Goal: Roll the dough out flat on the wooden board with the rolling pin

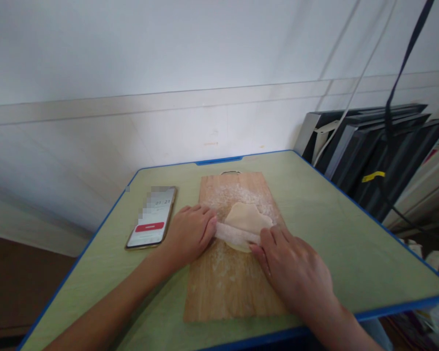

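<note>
A flattened round of dough [248, 217] lies on a floured wooden cutting board [234, 297]. Across the dough's near part rests a short, flour-coated rolling pin [237, 235], tilted slightly down to the right. My left hand [193, 229] is closed on the pin's left end. At the other end, my right hand [292, 263] grips it with fingers wrapped round, hiding that tip. Dough shows on both sides of the pin, with the larger part beyond it.
The board lies on a green table [332, 243] with a blue edge. Left of it is a phone [150, 219] with a lit screen. Dark flat panels [380, 151] lean by the wall at right, where a black strap [389, 102] hangs. A white wall [168, 126] stands behind.
</note>
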Tool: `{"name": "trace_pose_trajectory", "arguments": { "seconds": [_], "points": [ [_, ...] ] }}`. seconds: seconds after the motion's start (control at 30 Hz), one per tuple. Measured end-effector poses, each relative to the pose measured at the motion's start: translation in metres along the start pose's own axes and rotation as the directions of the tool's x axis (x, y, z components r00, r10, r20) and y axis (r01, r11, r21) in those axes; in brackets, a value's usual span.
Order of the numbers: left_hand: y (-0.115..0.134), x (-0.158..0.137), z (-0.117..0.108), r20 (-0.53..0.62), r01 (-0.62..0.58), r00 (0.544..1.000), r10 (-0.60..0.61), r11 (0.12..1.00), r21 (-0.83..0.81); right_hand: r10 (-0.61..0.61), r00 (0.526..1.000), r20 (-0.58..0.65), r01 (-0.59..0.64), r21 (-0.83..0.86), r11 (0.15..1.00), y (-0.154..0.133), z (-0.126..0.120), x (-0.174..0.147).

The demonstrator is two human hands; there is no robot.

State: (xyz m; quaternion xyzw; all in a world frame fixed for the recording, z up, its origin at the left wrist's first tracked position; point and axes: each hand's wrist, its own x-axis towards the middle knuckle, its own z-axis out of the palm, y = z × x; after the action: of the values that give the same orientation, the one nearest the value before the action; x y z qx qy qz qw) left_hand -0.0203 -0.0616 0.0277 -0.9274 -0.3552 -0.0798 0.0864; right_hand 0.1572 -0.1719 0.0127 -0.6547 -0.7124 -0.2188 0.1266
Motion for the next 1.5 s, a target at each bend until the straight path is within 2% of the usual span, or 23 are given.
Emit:
{"name": "trace_pose_trajectory", "arguments": {
  "seconds": [0.3,0.5,0.87,1.07,1.27,1.4,1.5],
  "points": [
    [0.001,-0.017,0.006,-0.05,0.0,0.999,-0.002,0.999,-0.043,0.004,1.0,-0.027,-0.005,-0.036,0.999,-0.01,-0.002,-0.008],
    [0.002,-0.022,0.006,-0.073,-0.005,0.997,0.001,0.999,-0.049,-0.02,1.0,-0.002,0.02,-0.03,0.999,-0.015,-0.002,-0.014],
    [0.002,-0.023,0.003,-0.085,-0.031,0.996,0.029,0.999,-0.032,-0.001,0.999,-0.039,0.002,0.026,1.0,-0.019,0.003,-0.022],
    [-0.002,-0.02,-0.002,-0.07,-0.055,0.996,0.053,0.998,-0.033,0.023,0.999,-0.043,-0.018,0.117,0.993,-0.006,0.007,-0.017],
    [-0.003,-0.019,-0.001,-0.046,0.018,0.999,-0.021,0.997,-0.073,-0.01,0.997,-0.071,0.021,0.162,0.987,0.018,0.007,0.011],
    [-0.004,-0.018,-0.001,-0.146,0.043,0.988,-0.053,0.997,-0.069,-0.048,0.999,0.004,0.047,0.167,0.985,0.026,0.013,0.026],
    [-0.002,-0.017,-0.002,-0.218,0.045,0.974,-0.054,0.998,-0.046,-0.057,0.994,0.098,0.038,0.184,0.982,0.024,0.016,0.021]
  ]
}}
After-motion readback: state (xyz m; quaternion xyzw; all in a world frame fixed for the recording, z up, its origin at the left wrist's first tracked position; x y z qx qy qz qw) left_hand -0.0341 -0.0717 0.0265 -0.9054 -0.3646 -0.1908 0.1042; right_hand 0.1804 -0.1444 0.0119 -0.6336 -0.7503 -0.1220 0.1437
